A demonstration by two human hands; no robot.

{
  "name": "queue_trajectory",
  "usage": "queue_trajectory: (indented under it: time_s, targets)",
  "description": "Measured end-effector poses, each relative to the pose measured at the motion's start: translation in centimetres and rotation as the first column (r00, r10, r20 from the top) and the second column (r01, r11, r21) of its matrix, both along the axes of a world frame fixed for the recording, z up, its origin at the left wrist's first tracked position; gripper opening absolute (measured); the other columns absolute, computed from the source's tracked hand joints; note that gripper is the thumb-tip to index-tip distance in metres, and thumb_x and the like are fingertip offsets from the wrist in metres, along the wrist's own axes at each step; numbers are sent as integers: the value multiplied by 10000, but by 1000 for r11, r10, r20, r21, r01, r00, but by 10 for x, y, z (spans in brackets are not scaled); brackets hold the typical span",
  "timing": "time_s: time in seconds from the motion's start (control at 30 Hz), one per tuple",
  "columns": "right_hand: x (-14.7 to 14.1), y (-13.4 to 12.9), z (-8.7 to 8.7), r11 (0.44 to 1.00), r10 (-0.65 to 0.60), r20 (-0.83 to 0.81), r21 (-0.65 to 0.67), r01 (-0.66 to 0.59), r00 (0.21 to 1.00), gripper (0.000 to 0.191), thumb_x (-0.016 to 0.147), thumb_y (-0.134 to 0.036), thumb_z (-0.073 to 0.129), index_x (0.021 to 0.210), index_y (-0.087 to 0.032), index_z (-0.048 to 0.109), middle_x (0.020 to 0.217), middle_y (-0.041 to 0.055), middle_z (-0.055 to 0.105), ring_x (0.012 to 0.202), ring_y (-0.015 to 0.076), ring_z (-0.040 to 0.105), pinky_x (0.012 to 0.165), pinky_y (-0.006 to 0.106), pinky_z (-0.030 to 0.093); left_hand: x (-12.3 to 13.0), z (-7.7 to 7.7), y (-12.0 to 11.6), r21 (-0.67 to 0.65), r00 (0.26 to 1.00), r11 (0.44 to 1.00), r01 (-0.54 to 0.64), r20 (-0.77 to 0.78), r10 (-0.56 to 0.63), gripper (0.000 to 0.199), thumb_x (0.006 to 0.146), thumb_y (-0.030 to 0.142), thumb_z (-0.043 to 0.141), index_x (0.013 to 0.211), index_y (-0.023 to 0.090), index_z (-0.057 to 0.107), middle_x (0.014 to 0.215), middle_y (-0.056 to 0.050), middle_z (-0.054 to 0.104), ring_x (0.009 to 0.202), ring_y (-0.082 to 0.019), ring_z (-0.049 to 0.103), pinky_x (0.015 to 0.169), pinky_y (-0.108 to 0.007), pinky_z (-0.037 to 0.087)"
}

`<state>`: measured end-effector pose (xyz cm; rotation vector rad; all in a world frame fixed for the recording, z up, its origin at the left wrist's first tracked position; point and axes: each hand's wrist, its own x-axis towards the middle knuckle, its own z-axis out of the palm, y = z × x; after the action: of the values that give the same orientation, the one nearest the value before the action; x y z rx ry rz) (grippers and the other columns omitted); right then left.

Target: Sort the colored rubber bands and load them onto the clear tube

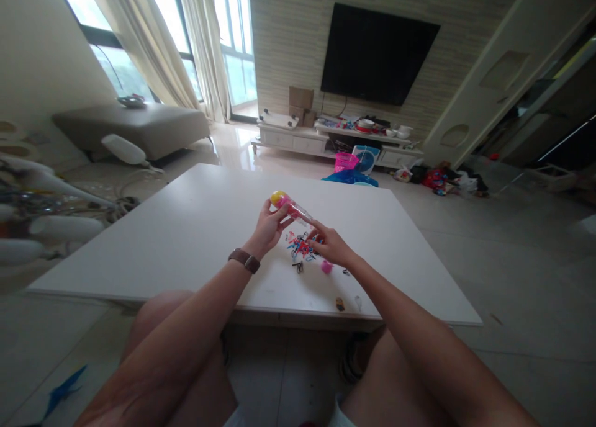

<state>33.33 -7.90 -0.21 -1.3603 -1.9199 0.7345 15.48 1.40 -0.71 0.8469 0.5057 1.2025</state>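
Observation:
My left hand [269, 228], with a brown watch on its wrist, is closed round a small clear plastic bottle [298, 212]. The bottle has a round yellow end [278, 198] and pink pieces inside, and it lies tilted above the table. My right hand [329, 244] has its index finger stretched to the clear end of the bottle; its thumb and other fingers are apart from it. Beneath the hands lies a pile of small red, blue and black clips [302, 246]. A pink round piece [326, 267] rests near the right wrist.
The white table [186, 228] carries a small brown object [340, 303] and a clear oval piece [358, 302] near its front edge. Beyond it stand a pink basket [346, 161] and a low TV cabinet [293, 140]. A chandelier-like fixture [65, 228] is at left.

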Motion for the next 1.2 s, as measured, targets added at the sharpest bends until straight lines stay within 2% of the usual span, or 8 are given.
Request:
queue_trajectory:
  time_s: [0.27,0.5,0.63,0.73,0.8,0.9,1.0,1.2]
  targets:
    - [-4,3,-15,999,-32,211,-31,40,977,875,853,-150,633,1593,-302,191,945,-6,751,668,128,646,700,266,520,6,1,-12,36,982,986,164,-106,-159,452,764,282,829,1108,215,544,1014,-47,717,950,-175,703,928,-410,564]
    - [5,2,-5,997,33,96,-76,-25,995,824,872,-140,599,1580,-336,224,989,-8,735,646,99,626,678,242,509,-8,8,9,73,997,996,-45,-55,49,458,755,220,807,1124,245,537,1020,-26,702,971,-173,691,922,-395,564]
    - [10,6,-11,991,-130,161,-12,134,978,718,852,-148,609,1514,-290,368,963,2,715,643,106,610,688,258,514,-13,-2,21,198,952,965,-173,-219,216,627,676,196,830,1223,236,525,919,-17,704,847,-165,687,854,-367,564]
    - [10,8,-14,957,-272,144,142,252,951,611,834,-160,603,1424,-245,471,1120,65,681,790,154,652,775,325,553,-7,-11,19,384,885,918,-101,-386,259,674,640,180,831,1257,213,562,896,-20,705,811,-163,677,840,-344,550]
    - [9,7,-11,919,-297,98,299,257,950,662,828,-162,587,1464,-252,425,1376,122,564,1065,221,641,871,387,563,-1,-15,14,469,851,883,-14,-458,257,669,657,189,818,1282,223,583,890,-20,707,812,-166,674,841,-340,545]
    - [5,2,-4,885,-225,144,443,140,964,820,831,-144,559,1574,-289,242,1628,105,282,1435,262,390,1051,450,497,6,-18,5,524,825,847,84,-513,235,637,698,197,783,1305,239,597,912,-30,715,849,-179,674,827,-332,550]
    - [2,-1,2,912,-94,285,409,-33,954,862,833,-118,553,1597,-294,196,1642,70,280,1498,236,301,1189,458,369,8,-20,-1,547,800,825,143,-554,229,585,735,204,743,1302,242,606,969,-43,719,900,-193,672,821,-333,561]
    - [3,-1,4,866,-154,190,498,40,970,847,860,-134,557,1601,-303,182,1666,57,213,1514,256,275,1218,487,335,8,-18,-8,609,765,766,206,-588,262,555,784,234,699,1325,237,575,1030,-33,708,940,-186,671,869,-352,578]
